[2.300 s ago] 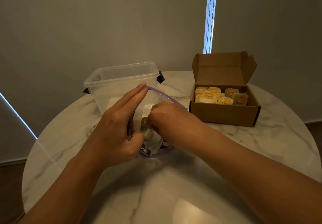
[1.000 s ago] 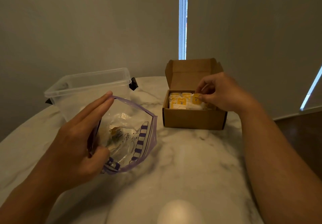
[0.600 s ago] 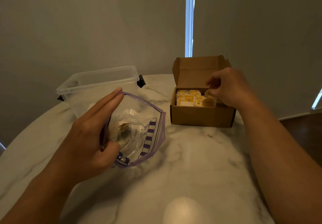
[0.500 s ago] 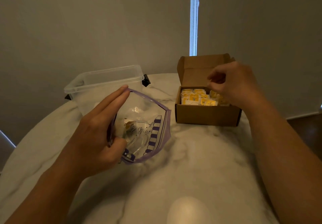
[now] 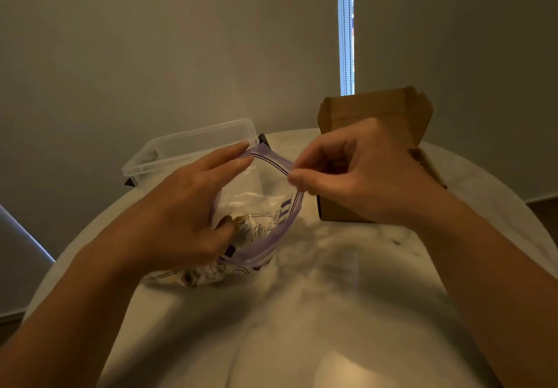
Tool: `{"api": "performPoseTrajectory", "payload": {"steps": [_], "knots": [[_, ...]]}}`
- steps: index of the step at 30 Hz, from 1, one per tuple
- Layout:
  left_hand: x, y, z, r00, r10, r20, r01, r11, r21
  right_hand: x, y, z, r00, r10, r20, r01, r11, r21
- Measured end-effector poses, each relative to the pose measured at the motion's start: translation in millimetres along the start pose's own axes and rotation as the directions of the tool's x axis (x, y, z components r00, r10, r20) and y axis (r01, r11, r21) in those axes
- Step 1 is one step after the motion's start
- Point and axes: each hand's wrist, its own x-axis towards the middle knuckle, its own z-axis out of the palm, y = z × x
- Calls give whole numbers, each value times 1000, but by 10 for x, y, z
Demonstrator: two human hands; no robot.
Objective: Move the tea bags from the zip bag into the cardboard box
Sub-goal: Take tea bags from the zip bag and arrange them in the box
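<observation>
We are holding the zip bag (image 5: 265, 194) open with our left hand (image 5: 187, 206), thumb pinching its rim; tea bags (image 5: 243, 227) are lying inside. Our right hand (image 5: 356, 176), fingers curled at the opposite rim, grip unclear, is hiding the inside of the cardboard box (image 5: 377, 110). A clear tub (image 5: 181, 152) is standing behind the bag.

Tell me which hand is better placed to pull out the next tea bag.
Right. The left hand holds the zip bag open by its rim; the right hand is at the bag's mouth, seemingly carrying nothing, beside the cardboard box.
</observation>
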Motion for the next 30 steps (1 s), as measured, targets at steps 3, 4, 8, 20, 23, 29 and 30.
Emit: {"api": "performPoseTrajectory", "payload": {"steps": [3,4,8,20,23,29,30], "knots": [[-92,-3,63,1000,24,-15,-24,999,23,-39,-79,178,990,-28,141,30,1000,-8],[-133,-1,78,999,38,-29,-38,999,23,-46,-95,239,984,-37,173,43,999,-31],[-244,-5,127,998,15,-55,-15,1000,10,-66,-126,422,971,-38,236,72,988,-135],[-411,116,124,999,-35,17,35,999,28,1,-140,881,879,217,424,95,792,-602],[-396,125,96,999,-50,-9,51,998,46,46,-74,946,854,294,429,49,775,-630],[-324,163,149,1000,-10,-21,10,1000,-22,60,-102,1003,871,330,363,-37,781,-624],[-316,161,160,1000,-9,-23,9,1000,-30,42,-108,1009,895,299,332,-35,788,-615]]}}
